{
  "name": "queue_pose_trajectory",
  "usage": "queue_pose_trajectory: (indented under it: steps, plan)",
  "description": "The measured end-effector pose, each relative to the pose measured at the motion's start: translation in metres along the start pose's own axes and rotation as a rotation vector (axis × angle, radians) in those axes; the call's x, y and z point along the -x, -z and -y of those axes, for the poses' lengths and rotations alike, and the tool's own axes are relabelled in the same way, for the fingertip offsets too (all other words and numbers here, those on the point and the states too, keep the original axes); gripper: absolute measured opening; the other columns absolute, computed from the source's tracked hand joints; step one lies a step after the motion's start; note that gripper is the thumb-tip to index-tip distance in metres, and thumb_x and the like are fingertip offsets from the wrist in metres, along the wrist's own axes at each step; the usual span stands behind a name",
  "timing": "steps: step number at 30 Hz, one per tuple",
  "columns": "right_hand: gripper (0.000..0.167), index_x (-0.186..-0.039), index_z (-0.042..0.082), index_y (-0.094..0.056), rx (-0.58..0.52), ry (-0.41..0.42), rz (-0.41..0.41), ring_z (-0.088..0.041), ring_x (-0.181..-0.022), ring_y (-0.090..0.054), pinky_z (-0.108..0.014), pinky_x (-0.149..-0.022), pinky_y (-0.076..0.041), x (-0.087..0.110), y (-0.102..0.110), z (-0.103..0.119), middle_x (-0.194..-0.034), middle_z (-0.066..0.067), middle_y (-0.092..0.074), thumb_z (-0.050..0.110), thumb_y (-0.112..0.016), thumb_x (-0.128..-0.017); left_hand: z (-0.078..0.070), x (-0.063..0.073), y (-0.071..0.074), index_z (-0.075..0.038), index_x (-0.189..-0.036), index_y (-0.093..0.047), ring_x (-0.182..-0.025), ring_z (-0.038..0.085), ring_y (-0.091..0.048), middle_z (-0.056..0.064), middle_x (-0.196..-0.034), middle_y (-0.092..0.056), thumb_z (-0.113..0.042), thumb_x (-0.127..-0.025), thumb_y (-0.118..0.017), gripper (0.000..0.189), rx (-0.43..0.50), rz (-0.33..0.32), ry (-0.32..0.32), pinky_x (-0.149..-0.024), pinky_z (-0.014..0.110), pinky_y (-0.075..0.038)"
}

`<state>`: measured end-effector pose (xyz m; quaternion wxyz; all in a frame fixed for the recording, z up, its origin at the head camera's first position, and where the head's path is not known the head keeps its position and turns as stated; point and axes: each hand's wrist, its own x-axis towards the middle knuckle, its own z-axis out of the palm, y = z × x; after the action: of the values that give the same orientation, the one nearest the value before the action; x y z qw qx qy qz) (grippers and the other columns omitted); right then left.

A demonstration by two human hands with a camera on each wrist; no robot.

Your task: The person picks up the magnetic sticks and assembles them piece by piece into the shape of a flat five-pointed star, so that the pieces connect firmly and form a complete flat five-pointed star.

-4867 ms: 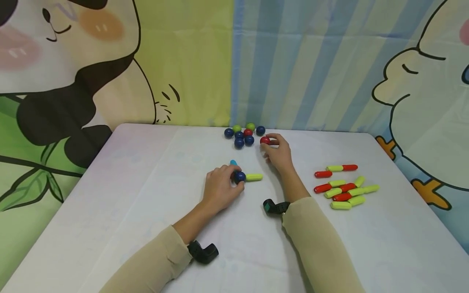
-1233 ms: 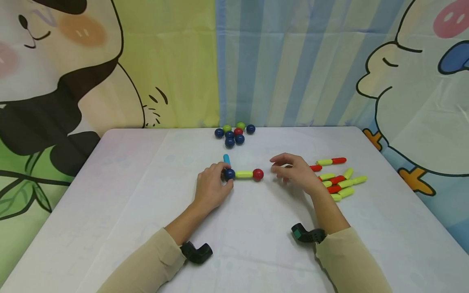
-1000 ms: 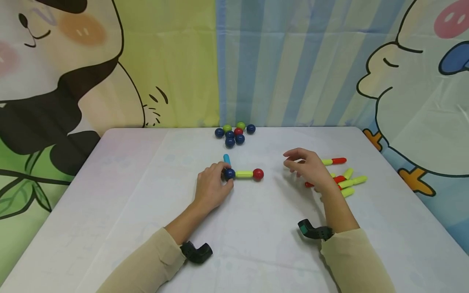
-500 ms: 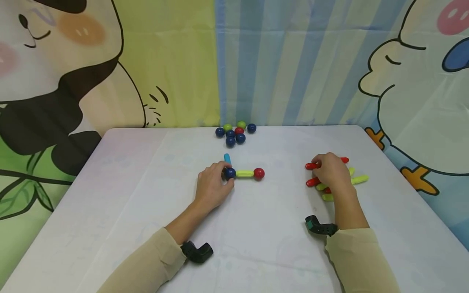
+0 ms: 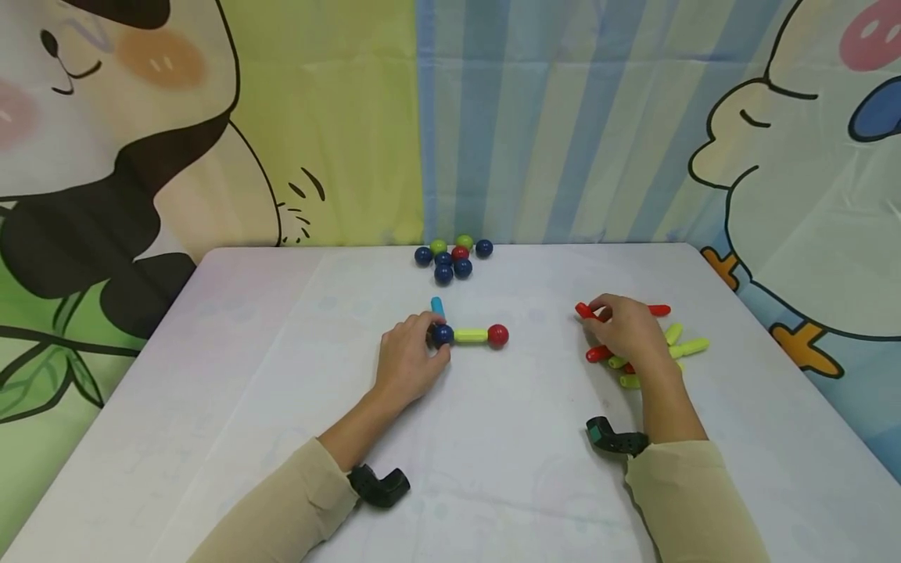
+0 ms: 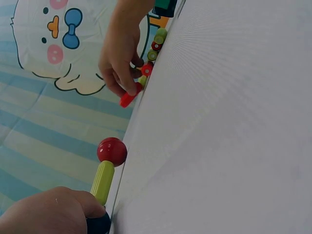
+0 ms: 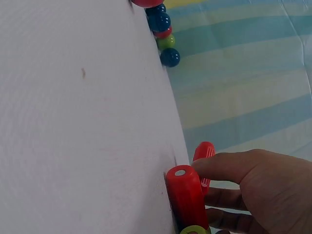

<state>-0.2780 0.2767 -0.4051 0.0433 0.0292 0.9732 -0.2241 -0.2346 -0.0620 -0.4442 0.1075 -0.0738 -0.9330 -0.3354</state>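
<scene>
My left hand (image 5: pixel 408 356) grips a dark blue ball (image 5: pixel 443 335), its fingers covering the ball's left side. From this ball a light blue rod (image 5: pixel 437 306) points away to the back, and a yellow-green rod (image 5: pixel 470 335) runs right to a red ball (image 5: pixel 498 336). Over at the right, my right hand (image 5: pixel 631 330) pinches a short red rod (image 5: pixel 584 310) between thumb and fingers. The left wrist view shows that rod (image 6: pixel 127 99) tilted, its end sticking out past the fingertips. Another red rod (image 7: pixel 186 197) lies just beside the thumb in the right wrist view.
Several red and yellow-green rods (image 5: pixel 691 346) lie in a loose pile under and behind my right hand, partly hidden by it. At the table's back edge sits a cluster of blue, green and red balls (image 5: pixel 443 274). A printed curtain (image 5: pixel 521 117) hangs behind the table.
My right hand first set the red ball on the yellow-green rod's end, then moved right to the rod pile and picked up a red rod, now tilted. The left hand keeps its hold.
</scene>
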Motion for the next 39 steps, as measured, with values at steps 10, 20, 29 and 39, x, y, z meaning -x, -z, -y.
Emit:
queue_pose_trajectory:
  steps: [10,20,29,39]
  plan:
    - [0.043,-0.136,0.008,-0.059,-0.102,0.061,-0.016,-0.034,-0.100,-0.058,-0.028,-0.065,-0.053,-0.001,-0.005,0.011,-0.126,-0.021,-0.064,0.031,-0.065,-0.100,-0.001,0.001,0.000,-0.015,-0.125,-0.067,-0.105,0.028,-0.063,0.007,-0.114,-0.071,-0.020,-0.090,-0.075,0.036,0.006,0.011,0.009,-0.101,0.053,-0.044]
    - [0.041,-0.136,0.009,-0.058,-0.152,0.130,-0.009,-0.034,-0.101,-0.058,-0.030,-0.069,-0.053,-0.001,-0.013,0.020,-0.124,-0.020,-0.065,0.032,-0.063,-0.102,-0.002,0.002,-0.001,-0.015,-0.124,-0.067,-0.098,0.025,-0.061,0.005,-0.109,-0.070,-0.020,-0.089,-0.076,0.037,0.008,0.018,-0.023,-0.099,0.051,-0.045]
    - [0.044,-0.135,0.009,-0.058,-0.256,0.104,0.038,-0.032,-0.101,-0.058,-0.031,-0.074,-0.053,-0.002,-0.024,0.039,-0.122,-0.018,-0.065,0.036,-0.064,-0.101,0.000,0.001,-0.003,-0.016,-0.123,-0.068,-0.097,0.024,-0.062,0.005,-0.108,-0.071,-0.018,-0.088,-0.077,0.036,0.028,0.018,-0.062,-0.098,0.051,-0.046]
    - [0.045,-0.136,0.007,-0.058,-0.370,0.078,0.103,-0.025,-0.087,-0.059,-0.025,-0.072,-0.051,-0.001,-0.031,0.051,-0.116,-0.017,-0.063,0.035,-0.065,-0.101,-0.001,0.000,-0.002,-0.016,-0.123,-0.068,-0.099,0.025,-0.062,0.006,-0.109,-0.071,-0.018,-0.088,-0.077,0.036,0.032,0.031,-0.059,-0.100,0.051,-0.045]
